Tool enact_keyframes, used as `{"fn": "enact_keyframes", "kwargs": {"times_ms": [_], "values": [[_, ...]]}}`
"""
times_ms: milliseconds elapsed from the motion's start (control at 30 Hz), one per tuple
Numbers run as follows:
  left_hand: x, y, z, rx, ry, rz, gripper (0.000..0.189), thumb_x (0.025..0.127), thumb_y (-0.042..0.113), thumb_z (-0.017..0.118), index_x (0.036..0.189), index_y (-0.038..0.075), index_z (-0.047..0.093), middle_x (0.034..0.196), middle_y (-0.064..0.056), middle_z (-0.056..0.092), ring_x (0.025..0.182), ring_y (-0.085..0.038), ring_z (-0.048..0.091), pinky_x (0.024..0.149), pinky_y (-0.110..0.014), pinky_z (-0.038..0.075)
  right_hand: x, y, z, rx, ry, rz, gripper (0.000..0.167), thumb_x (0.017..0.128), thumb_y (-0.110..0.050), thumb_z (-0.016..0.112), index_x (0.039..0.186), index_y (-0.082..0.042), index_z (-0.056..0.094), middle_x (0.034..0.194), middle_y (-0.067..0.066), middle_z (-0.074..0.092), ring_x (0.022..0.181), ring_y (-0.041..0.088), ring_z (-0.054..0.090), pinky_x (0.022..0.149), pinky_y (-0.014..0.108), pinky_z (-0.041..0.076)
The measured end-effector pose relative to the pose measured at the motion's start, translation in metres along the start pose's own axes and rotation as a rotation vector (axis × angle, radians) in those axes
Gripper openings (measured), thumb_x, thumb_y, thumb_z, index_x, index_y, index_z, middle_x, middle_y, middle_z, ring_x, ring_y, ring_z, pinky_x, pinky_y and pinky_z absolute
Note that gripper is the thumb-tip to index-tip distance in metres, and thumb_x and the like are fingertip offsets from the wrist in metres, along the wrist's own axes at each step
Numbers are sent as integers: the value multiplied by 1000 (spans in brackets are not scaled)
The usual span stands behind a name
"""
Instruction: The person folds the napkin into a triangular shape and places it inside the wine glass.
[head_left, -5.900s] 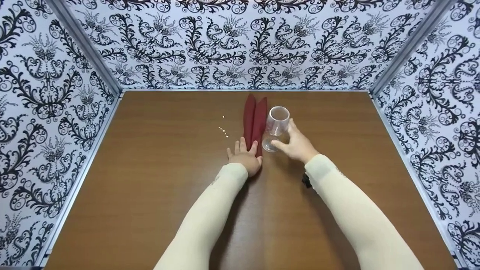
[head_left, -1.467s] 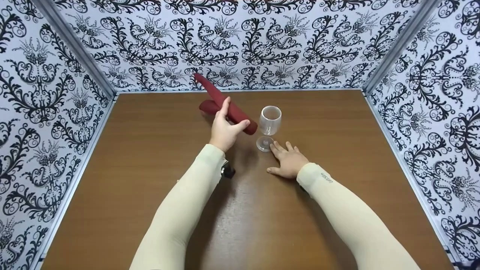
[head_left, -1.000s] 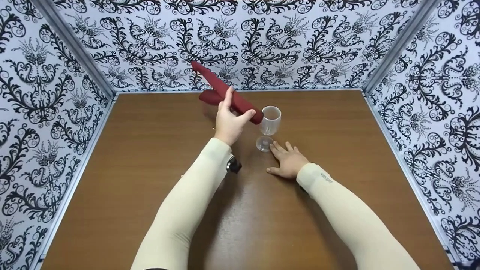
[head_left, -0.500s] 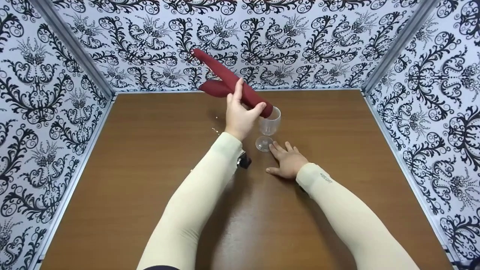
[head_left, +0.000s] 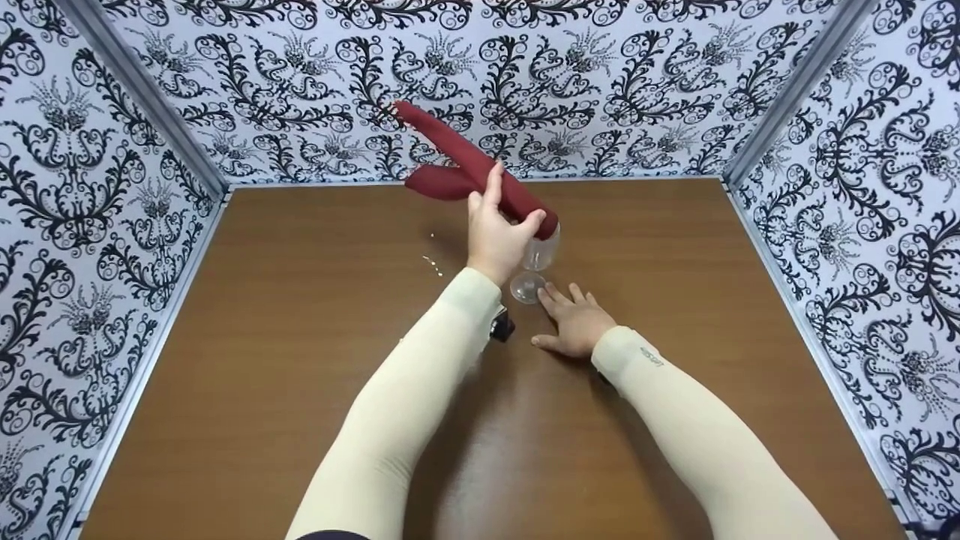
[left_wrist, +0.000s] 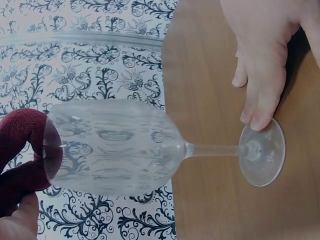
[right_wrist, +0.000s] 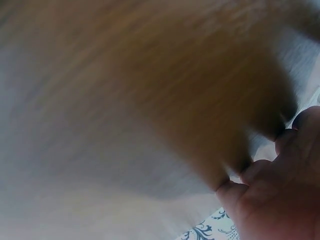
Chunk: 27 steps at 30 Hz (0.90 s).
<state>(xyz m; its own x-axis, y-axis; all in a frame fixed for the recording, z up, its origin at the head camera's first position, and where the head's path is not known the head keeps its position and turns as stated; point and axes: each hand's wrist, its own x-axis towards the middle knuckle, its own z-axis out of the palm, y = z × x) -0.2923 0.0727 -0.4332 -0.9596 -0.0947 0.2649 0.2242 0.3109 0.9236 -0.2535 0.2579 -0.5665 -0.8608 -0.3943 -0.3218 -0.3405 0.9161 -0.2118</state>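
Note:
A rolled, folded red cloth napkin (head_left: 459, 150) slants through the air in the grip of my left hand (head_left: 496, 238). Two pointed ends of it spread to the upper left. Its lower end meets the mouth of a clear wine glass (head_left: 537, 257), which stands upright on the table. In the left wrist view the napkin's looped end (left_wrist: 25, 131) touches the glass rim; how far it reaches inside I cannot tell. My right hand (head_left: 579, 324) lies flat with fingers spread, its fingertips on the edge of the glass's foot (left_wrist: 262, 152).
The brown wooden table (head_left: 300, 360) reaches back to black-and-white patterned walls (head_left: 300, 90) with metal edging. Small white marks (head_left: 432, 264) show on the tabletop left of the glass. In the right wrist view the tabletop (right_wrist: 125, 100) is blurred.
The napkin lay on the table at first, beside the glass; my left hand now has it raised and moved right to the glass's mouth. My right hand went from the glass's side to its foot.

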Motion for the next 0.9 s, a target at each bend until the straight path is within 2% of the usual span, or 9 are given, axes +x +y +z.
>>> {"fn": "enact_keyframes", "kwargs": {"times_ms": [167,300,900], "values": [[0,0,3,38,-7,0,93,86,22,86,165,25,37,130,-18,51,114,-25,59,101,-30,52,1,0,0,10,-3,4,100,97,-66,60,171,-17,14,178,8,12,161,52,8,128,67,14],[1,0,4,66,-19,2,91,87,21,85,165,27,37,131,-17,51,115,-25,59,103,-33,52,3,1,3,6,-5,4,100,97,-68,59,171,-18,13,178,7,11,161,51,7,128,68,14],[1,1,16,153,-25,12,85,93,20,80,165,29,36,134,-15,47,123,-25,58,109,-31,50,0,0,1,6,-9,14,100,97,-68,58,171,-18,12,178,7,10,161,51,7,129,66,13]]}}
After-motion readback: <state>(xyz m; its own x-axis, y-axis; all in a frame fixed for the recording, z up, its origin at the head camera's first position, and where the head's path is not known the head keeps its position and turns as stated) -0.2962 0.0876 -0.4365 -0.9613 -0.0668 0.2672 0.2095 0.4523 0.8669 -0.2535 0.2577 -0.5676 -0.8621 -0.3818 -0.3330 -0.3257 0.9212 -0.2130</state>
